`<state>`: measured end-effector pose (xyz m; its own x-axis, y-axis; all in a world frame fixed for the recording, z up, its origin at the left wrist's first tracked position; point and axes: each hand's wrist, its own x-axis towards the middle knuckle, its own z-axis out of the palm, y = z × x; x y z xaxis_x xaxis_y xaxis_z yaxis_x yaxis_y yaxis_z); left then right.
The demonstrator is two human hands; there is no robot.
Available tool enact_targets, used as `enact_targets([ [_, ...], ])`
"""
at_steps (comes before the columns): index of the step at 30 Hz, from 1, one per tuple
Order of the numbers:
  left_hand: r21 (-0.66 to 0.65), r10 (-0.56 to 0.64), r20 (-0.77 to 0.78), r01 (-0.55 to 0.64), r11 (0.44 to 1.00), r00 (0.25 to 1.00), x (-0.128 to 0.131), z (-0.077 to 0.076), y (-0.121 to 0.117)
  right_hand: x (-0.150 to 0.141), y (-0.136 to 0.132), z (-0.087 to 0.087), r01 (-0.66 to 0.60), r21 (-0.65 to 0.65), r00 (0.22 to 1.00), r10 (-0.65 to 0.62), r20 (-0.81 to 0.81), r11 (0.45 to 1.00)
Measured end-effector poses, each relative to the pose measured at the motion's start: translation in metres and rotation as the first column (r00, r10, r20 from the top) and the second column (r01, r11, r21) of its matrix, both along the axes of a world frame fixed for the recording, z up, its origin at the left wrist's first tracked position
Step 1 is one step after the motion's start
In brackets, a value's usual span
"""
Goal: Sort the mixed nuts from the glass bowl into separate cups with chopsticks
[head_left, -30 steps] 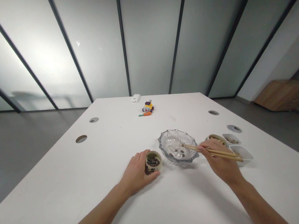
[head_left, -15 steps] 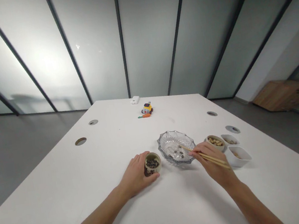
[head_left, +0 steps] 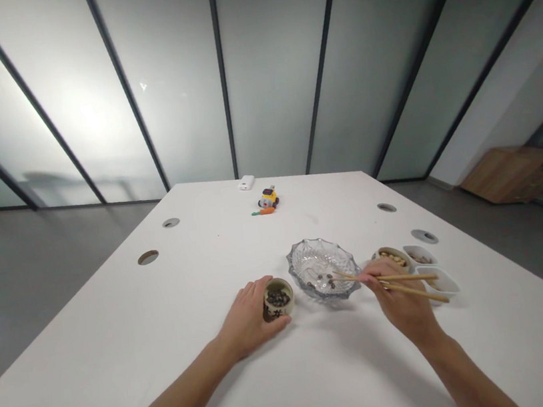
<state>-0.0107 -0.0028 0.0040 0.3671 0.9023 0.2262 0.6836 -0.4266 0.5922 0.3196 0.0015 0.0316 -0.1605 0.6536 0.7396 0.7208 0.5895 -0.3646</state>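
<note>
Head view: left hand (head_left: pixel 248 318) cups the cup (head_left: pixel 278 297) of dark beans; right hand (head_left: pixel 400 300) pinches chopsticks (head_left: pixel 394 282), tips in the glass bowl (head_left: pixel 322 269). A smooth bean could slip and skitter across the table (head_left: pixel 120 346).

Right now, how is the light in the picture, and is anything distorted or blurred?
Head view: bright glare on the frosted glass wall upper left; wide-lens distortion fans the wall frames outward; soft shadows lie under both forearms on the table; the glass bowl stays fairly sharp.
</note>
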Motion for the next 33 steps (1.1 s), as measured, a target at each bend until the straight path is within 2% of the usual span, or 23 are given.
enact_targets([
  [9,-0.011,0.014,-0.02,-0.014,1.0,1.0,0.0007,0.0001,-0.0002,0.0016,0.0021,-0.0046,0.01,-0.098,1.0,-0.012,-0.013,0.995],
  [14,0.004,0.012,-0.01,-0.012,1.0,1.0,0.0,-0.001,0.0,0.0016,0.0027,-0.0036,0.001,-0.061,1.0,-0.003,-0.022,0.998],
  [20,-0.012,0.003,-0.013,-0.003,1.0,1.0,0.0003,0.0003,-0.0001,-0.0006,0.0031,-0.0066,0.006,-0.086,0.999,-0.009,-0.033,0.996],
  [33,-0.033,-0.001,-0.023,0.0,0.999,1.0,-0.0001,-0.0008,0.0001,0.0015,0.0031,-0.0068,0.014,-0.058,1.0,-0.014,-0.001,0.998],
])
